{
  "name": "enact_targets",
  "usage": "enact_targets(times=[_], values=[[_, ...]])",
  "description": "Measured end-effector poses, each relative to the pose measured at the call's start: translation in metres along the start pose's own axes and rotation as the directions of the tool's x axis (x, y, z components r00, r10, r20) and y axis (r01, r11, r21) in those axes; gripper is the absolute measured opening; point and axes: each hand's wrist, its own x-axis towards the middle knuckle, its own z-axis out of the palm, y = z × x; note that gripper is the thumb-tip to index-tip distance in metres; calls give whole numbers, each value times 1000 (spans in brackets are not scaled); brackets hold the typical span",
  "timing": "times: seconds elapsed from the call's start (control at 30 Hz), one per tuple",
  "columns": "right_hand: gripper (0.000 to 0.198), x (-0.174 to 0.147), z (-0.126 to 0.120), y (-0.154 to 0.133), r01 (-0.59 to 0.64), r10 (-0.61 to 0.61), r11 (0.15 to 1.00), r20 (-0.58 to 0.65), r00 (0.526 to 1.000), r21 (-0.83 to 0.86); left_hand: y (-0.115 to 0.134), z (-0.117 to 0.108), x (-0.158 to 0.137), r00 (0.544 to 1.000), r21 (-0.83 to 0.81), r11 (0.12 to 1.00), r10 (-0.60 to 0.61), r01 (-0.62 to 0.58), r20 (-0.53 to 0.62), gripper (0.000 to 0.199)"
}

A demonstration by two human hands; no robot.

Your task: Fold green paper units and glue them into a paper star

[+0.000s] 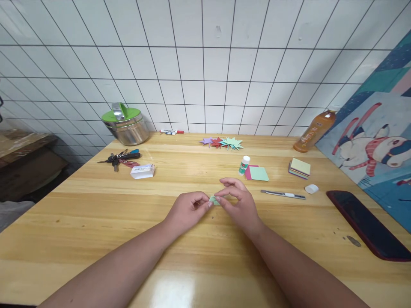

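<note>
A: Right at the middle of the frame, the left hand (pixel 190 212) has the small pale-green paper piece (pixel 214 199), thumb and index finger pinching its left end!

B: And the right hand (pixel 239 208)?

A: Thumb and index finger pinching the other end, the remaining fingers lifted and loosely curled above the counter (pixel 112 214).

B: Closest neighbours, just above and right of that hand?

A: A green-labelled glue stick (pixel 243 167), upright, and right beside it a mint paper square (pixel 259 173) overlapping a magenta one (pixel 248 173). Further right, a snap-off utility knife (pixel 284 194) lying flat, then a loose white cap (pixel 311 188), with a paper stack (pixel 299 167) above it.

B: Far right?

A: A dark smartphone (pixel 369 224) lying flat, and an amber drink bottle (pixel 314 132) at the upper right.

B: Up top, near the tiles?

A: Purple, red and mint spiky paper stars (pixel 231 143), overlapping in a row, upper centre!

B: Left side?

A: Steel pot (pixel 131 130) with a green lid, keys (pixel 116 160) below it, then a small white box (pixel 142 171).
</note>
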Motion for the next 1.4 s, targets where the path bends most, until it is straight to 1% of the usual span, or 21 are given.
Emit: enact_targets(times=[0.07, 0.13, 0.23, 0.4, 0.53, 0.6, 0.67, 0.7, 0.73, 0.8, 0.9, 0.97, 1.17, 1.3, 1.4], values=[[4, 0, 1, 0, -59, 58, 997, 8, 998, 50, 1, 0, -1, 1000, 9, 1000, 2, -2, 1, 25], [3, 0, 2, 1, -132, 128, 985, 42, 991, 111, 2, 0, -1, 1000, 14, 1000, 3, -3, 4, 25], [7, 0, 3, 1, -226, 208, 951, 103, 973, 211, 2, 0, 0, 1000, -5, 1000, 1, -1, 12, 26], [17, 1, 2, -3, -352, 316, 880, 162, 935, 318, 0, 0, 2, 999, -42, 999, 9, -8, 32, 27], [17, 2, 0, -3, -425, 374, 829, 207, 904, 362, -2, 0, 3, 998, -58, 998, 3, 1, 55, 25], [19, 1, 1, -1, -414, 367, 836, 195, 910, 359, -4, 0, 3, 999, -74, 997, -9, 13, 52, 24], [29, 1, 2, 0, -362, 317, 878, 187, 930, 312, -5, 1, 3, 999, -72, 997, -15, 18, 48, 25], [31, 0, 2, 1, -333, 289, 904, 190, 938, 267, -5, 2, 3, 999, -68, 998, -13, 16, 50, 26], [28, 0, 3, 1, -311, 271, 926, 195, 943, 216, -5, 2, 3, 999, -67, 998, -9, 13, 53, 26], [17, 0, 3, 1, -302, 273, 944, 201, 941, 134, -5, 3, 3, 998, -77, 997, -3, 8, 64, 24], [13, 1, 3, 2, -333, 309, 937, 192, 931, 108, -3, 3, 2, 997, -120, 993, -10, 20, 79, 20], [12, 1, 3, 3, -333, 309, 936, 187, 933, 114, -2, 2, 2, 996, -138, 990, -21, 33, 89, 20], [11, 1, 6, 0, -336, 311, 936, 206, 928, 100, 0, 0, 3, 997, -60, 998, 11, -7, 73, 26], [9, -1, 11, -5, -337, 325, 941, 173, 930, 43, 5, -1, 1, 996, -34, 999, 41, -38, 79, 25], [20, -1, 11, -3, -380, 365, 923, 174, 915, 65, 7, 0, 0, 993, 9, 998, 62, -64, 102, 23]])
